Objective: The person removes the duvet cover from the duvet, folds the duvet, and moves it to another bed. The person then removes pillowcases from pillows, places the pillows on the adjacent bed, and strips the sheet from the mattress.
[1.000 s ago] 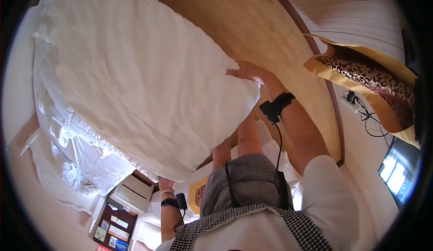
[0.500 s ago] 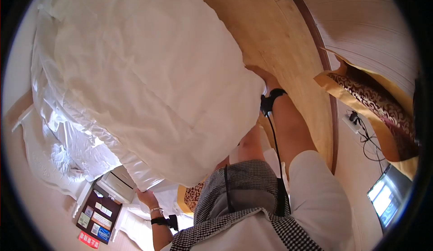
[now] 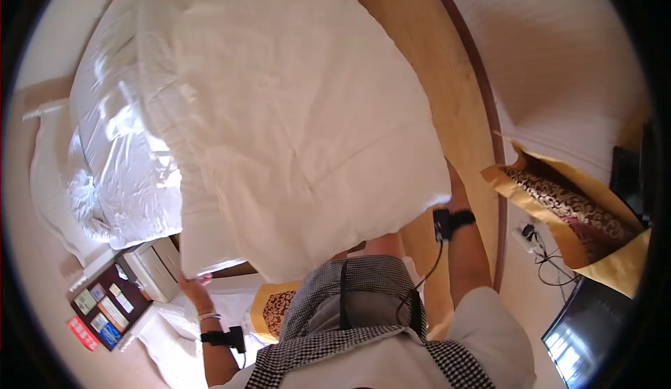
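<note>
A large white duvet (image 3: 300,123) spreads over the bed and hangs toward my body. My left hand (image 3: 194,288) is closed on its near left corner, fingers pinching the edge. On the other side, my right hand (image 3: 456,183) grips the right edge of the duvet; its fingers are mostly hidden behind the cloth. Left of the duvet lies shiny white bedding (image 3: 126,179), partly covered by it. Both wrists carry black strapped devices.
A white headboard (image 3: 49,172) and a bedside cabinet (image 3: 155,267) stand at left. A gold and maroon cloth (image 3: 559,207) lies at right, near cables (image 3: 552,253) and a screen (image 3: 594,333). Wooden floor (image 3: 447,88) runs along the bed's right side.
My right hand has moved right and toward me, drawing the duvet's right edge with it. My left hand has shifted slightly left and up in view, still holding the corner. The duvet looks more spread.
</note>
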### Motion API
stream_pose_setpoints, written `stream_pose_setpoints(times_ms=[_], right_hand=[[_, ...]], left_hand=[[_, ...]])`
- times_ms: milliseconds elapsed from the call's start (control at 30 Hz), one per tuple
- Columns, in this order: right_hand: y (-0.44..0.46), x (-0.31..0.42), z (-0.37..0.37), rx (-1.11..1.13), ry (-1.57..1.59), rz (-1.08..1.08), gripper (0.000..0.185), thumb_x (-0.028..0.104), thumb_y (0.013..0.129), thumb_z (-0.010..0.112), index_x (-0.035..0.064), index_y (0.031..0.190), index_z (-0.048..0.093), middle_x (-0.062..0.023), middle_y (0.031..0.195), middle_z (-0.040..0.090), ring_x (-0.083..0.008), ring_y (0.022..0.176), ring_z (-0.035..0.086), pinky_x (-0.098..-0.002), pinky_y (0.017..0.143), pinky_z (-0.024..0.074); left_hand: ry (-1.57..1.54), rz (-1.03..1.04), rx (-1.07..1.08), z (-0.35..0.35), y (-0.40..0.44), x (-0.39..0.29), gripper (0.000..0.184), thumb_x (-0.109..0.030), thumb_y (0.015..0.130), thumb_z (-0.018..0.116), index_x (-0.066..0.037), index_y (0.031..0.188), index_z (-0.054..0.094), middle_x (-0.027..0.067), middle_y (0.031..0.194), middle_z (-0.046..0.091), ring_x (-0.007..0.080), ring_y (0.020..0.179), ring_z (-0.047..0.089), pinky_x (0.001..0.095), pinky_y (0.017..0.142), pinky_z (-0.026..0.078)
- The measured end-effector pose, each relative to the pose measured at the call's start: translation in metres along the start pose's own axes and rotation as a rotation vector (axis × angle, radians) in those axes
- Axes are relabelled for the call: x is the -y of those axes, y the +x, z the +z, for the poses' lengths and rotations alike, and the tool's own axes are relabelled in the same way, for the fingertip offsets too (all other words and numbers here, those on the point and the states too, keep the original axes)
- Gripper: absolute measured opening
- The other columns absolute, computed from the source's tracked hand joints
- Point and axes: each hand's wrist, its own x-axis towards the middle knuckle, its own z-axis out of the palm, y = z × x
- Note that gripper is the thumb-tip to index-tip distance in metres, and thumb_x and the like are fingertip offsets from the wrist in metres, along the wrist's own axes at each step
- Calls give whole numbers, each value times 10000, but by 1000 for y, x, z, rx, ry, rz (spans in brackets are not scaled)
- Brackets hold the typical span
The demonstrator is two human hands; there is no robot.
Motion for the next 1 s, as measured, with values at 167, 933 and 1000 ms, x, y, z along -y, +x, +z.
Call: stream_pose_setpoints(times_ms=[167, 933, 1000], right_hand=[[-97, 50, 78, 258, -301, 73, 472, 319, 930, 526, 26, 1295, 469, -90, 1179, 587, -181, 1039, 577, -306, 860, 481], [-41, -111, 111, 134, -1270, 58, 672, 415, 778, 713, -31, 1242, 519, -159, 1174, 592, -243, 1040, 580, -309, 876, 456], [-41, -109, 112, 190, -1250, 62, 664, 405, 772, 722, -21, 1239, 521, -157, 1158, 599, -236, 1027, 586, -309, 874, 460]], left_hand=[[39, 71, -328, -145, 52, -63, 528, 59, 834, 369, -53, 1348, 410, 103, 677, 623, 173, 491, 590, 275, 407, 473], [386, 307, 235, 57, 126, 33, 635, -410, 752, 704, 69, 1139, 551, 252, 1034, 628, 366, 956, 612, 386, 819, 476], [279, 248, 486, 61, 141, 30, 504, -386, 780, 666, 19, 1073, 606, 233, 952, 653, 378, 924, 616, 387, 805, 479]])
